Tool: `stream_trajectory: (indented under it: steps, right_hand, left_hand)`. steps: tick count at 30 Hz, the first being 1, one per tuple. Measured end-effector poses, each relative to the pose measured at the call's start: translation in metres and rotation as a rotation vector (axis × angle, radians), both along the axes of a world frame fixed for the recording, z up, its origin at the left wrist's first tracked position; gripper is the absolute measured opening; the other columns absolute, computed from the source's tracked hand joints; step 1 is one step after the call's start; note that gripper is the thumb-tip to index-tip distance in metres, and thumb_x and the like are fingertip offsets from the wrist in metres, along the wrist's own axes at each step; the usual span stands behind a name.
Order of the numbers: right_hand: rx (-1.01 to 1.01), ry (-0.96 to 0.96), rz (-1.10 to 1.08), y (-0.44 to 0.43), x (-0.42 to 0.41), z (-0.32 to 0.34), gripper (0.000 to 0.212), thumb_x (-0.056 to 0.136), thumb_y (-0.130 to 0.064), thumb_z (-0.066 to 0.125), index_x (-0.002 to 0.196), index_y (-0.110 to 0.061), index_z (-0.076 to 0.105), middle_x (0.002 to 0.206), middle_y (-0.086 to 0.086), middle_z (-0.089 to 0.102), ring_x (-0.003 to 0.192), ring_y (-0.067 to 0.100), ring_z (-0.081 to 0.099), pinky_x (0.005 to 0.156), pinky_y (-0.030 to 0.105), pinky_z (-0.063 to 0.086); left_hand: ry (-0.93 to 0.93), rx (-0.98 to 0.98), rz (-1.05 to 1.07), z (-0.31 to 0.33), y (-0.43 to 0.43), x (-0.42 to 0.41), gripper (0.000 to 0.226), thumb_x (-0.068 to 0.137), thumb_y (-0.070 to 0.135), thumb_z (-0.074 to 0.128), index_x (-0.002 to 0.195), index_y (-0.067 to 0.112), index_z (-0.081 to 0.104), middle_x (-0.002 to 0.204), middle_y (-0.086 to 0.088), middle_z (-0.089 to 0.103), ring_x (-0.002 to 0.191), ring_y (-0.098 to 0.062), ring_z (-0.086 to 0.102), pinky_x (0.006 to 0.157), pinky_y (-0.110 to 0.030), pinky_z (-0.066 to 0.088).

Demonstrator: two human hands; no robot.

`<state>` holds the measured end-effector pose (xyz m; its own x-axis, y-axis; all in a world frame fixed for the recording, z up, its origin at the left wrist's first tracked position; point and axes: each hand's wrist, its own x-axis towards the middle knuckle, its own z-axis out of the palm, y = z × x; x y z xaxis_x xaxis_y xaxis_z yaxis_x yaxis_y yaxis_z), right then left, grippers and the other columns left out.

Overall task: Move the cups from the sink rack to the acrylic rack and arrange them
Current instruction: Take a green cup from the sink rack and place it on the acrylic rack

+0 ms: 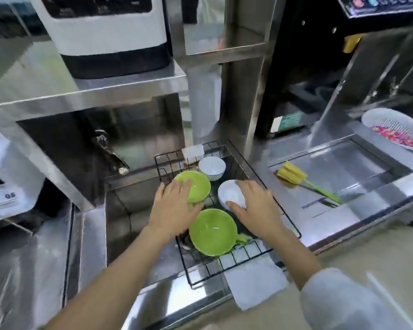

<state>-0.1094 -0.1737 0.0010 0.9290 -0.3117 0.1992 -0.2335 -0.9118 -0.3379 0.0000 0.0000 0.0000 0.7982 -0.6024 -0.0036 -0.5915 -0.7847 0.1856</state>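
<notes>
Here, fingers [234, 207] touch white cup [229, 192].

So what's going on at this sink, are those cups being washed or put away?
A person is reaching into the black wire rack over the sink. The left hand rests on the farther green cup and the right hand on a white cup. A nearer green cup and another white cup sit untouched. All four are in the rack; none is lifted yet.

Bare left forearm [119, 265]; right arm wears a pale grey sleeve [343, 303] (pushed up the forearm).
</notes>
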Motion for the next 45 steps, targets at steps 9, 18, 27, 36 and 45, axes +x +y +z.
stream_trajectory:
  steps: [9,18,27,36,45]
  right_hand:
    - [0.066,0.257,0.033,-0.002,0.003,-0.036,0.037,0.087,-0.048,0.047,0.091,-0.011,0.052,0.088,0.011,0.065,0.082,0.033,0.061,0.061,0.034,0.041]
    - [0.189,0.427,0.061,-0.004,0.011,-0.050,0.027,0.089,-0.033,0.052,0.094,-0.006,0.051,0.098,0.017,0.061,0.090,0.034,0.057,0.065,0.033,0.038]
    - [0.128,0.380,0.152,-0.007,0.014,-0.043,0.024,0.091,-0.024,0.044,0.100,-0.002,0.046,0.096,0.025,0.062,0.089,0.041,0.057,0.065,0.039,0.040]
    - [0.053,-0.121,0.096,-0.002,0.028,-0.001,0.024,0.092,-0.020,0.047,0.092,0.003,0.053,0.063,0.021,0.062,0.055,0.042,0.057,0.051,0.038,0.038]
    - [0.035,-0.576,0.092,0.020,0.040,0.025,0.028,0.085,-0.019,0.047,0.073,0.004,0.059,0.049,0.014,0.059,0.042,0.032,0.056,0.040,0.031,0.048]
  left_hand:
    - [-0.048,0.240,-0.090,-0.028,-0.010,-0.019,0.040,0.089,0.041,0.041,0.120,0.016,0.047,0.111,-0.006,0.066,0.109,-0.026,0.055,0.108,-0.040,0.020]
    - [-0.054,0.306,-0.078,-0.041,-0.010,-0.019,0.035,0.088,0.017,0.044,0.123,0.012,0.043,0.092,-0.010,0.071,0.088,-0.028,0.065,0.102,-0.039,0.021]
    - [0.017,0.064,0.055,-0.036,-0.006,-0.021,0.028,0.089,0.017,0.041,0.116,0.016,0.046,0.090,-0.005,0.068,0.097,-0.024,0.059,0.107,-0.040,0.000]
    - [0.529,-0.727,0.251,0.024,0.005,-0.010,0.040,0.079,0.057,0.056,0.100,0.023,0.058,0.089,0.007,0.063,0.084,-0.013,0.058,0.074,-0.023,0.043]
    - [1.436,-1.191,0.440,0.043,0.007,-0.011,0.091,0.055,0.080,0.047,0.122,0.019,0.056,0.115,-0.021,0.065,0.106,-0.036,0.063,0.100,-0.043,0.042]
